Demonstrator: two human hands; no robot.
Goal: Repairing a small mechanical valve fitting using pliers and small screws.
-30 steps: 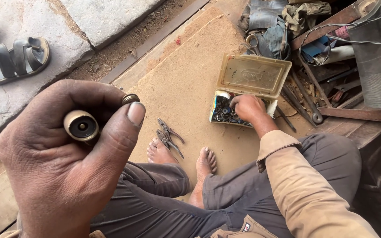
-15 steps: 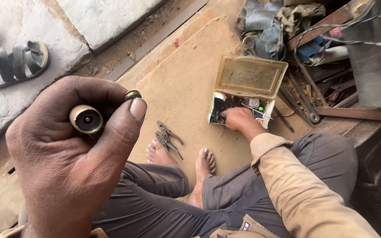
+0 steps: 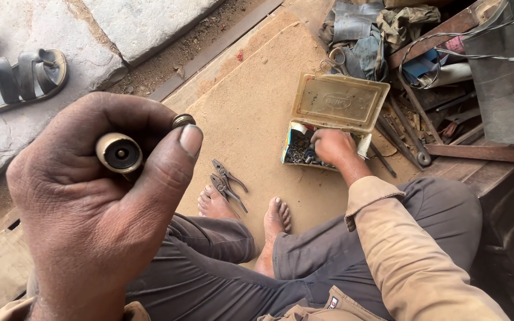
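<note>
My left hand [image 3: 90, 220] is raised close to the camera and grips a short brass cylinder [image 3: 119, 153] with a dark hole in its end, plus a small brass ring [image 3: 183, 120] at the fingertips above the thumb. My right hand [image 3: 332, 145] reaches into a small open tin box [image 3: 295, 145] holding several small metal parts, fingers down among them. The box's hinged lid [image 3: 340, 102] stands open behind the hand.
Pliers [image 3: 227, 183] lie on the brown board [image 3: 251, 107] by my bare feet [image 3: 275, 217]. Wrenches and rods [image 3: 408, 137], rags [image 3: 358, 41] and wires pile at the right. A sandal [image 3: 22, 77] rests on stone slabs at left.
My right hand has shifted a little within the tin box. My left hand stays raised with the brass cylinder and ring.
</note>
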